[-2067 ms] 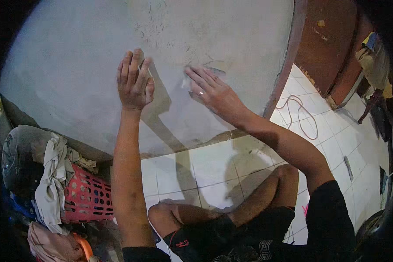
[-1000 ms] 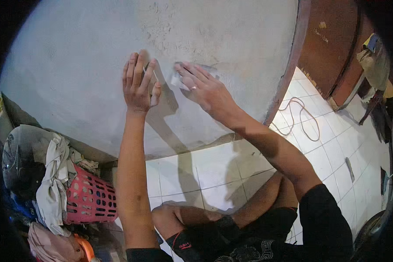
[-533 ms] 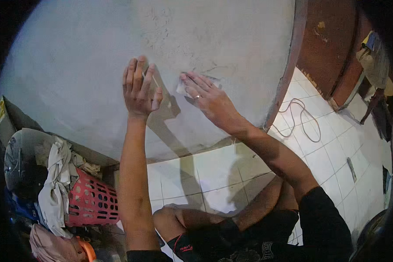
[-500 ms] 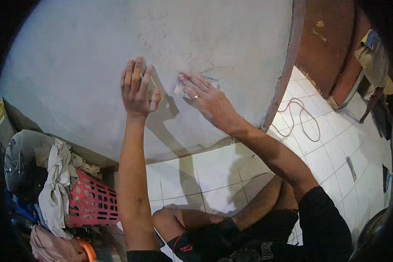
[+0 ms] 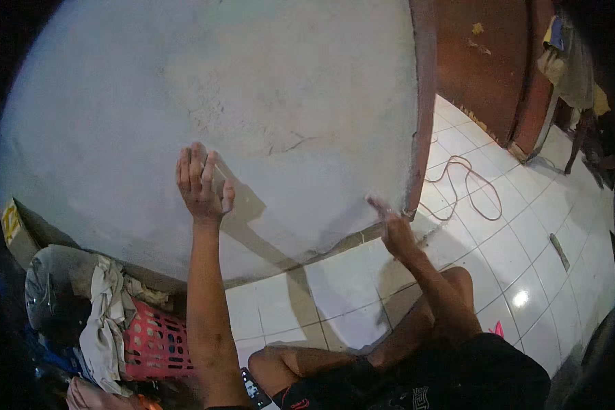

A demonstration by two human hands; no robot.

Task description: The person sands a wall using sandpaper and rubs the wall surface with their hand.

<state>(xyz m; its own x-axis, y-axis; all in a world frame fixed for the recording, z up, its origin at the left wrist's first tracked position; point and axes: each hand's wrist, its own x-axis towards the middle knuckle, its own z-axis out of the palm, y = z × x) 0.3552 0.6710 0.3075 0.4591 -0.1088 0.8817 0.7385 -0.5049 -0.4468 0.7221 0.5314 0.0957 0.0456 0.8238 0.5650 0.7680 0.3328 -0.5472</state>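
Yellow label (image 5: 10, 222) on box at far left. Grey wall (image 5: 253, 102) rough, cracked. My left hand (image 5: 199, 184) flat on it, fingers apart; right hand (image 5: 391, 225) off wall, fingers together, empty.

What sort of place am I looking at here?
Probably a room or utility corner of a home: a bare plastered wall with a crack, a white tiled floor, a red laundry basket heaped with cloth, and a loose cord near a reddish-brown door.
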